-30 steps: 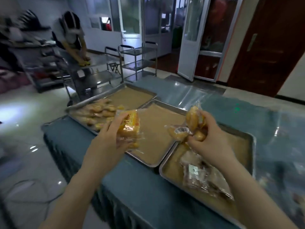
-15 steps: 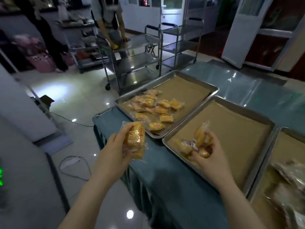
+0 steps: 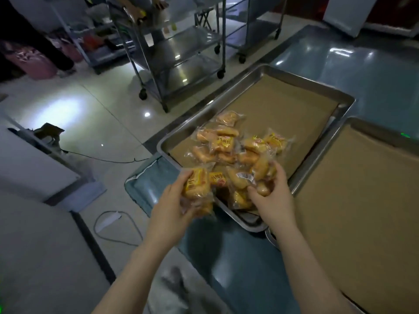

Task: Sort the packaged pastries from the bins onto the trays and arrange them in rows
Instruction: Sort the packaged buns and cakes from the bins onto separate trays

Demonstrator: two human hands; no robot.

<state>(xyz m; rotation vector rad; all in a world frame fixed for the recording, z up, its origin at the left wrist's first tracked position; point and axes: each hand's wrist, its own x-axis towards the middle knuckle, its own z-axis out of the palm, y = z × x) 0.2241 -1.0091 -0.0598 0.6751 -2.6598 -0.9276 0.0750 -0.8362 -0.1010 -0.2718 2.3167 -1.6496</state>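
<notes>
My left hand (image 3: 169, 214) grips a clear packet with a yellow label holding golden pastries (image 3: 196, 183), just off the near left corner of a steel tray (image 3: 267, 71) lined with brown paper. My right hand (image 3: 271, 196) grips a bunch of clear packets of golden buns (image 3: 244, 180) over that tray's near end. Behind both hands, several more yellow packaged pastries (image 3: 229, 141) lie in a loose pile on the tray's near half. The tray's far half shows bare paper.
A second paper-lined tray (image 3: 353, 196) lies to the right on the teal table (image 3: 226, 250). Steel wheeled carts (image 3: 181, 55) stand on the tiled floor beyond, with a person's hands on one. A cable and power strip (image 3: 108, 220) lie on the floor left.
The view has swung left and down. Both hands, still holding their packets, have moved from the middle tray to the near end of the left tray with the pile.
</notes>
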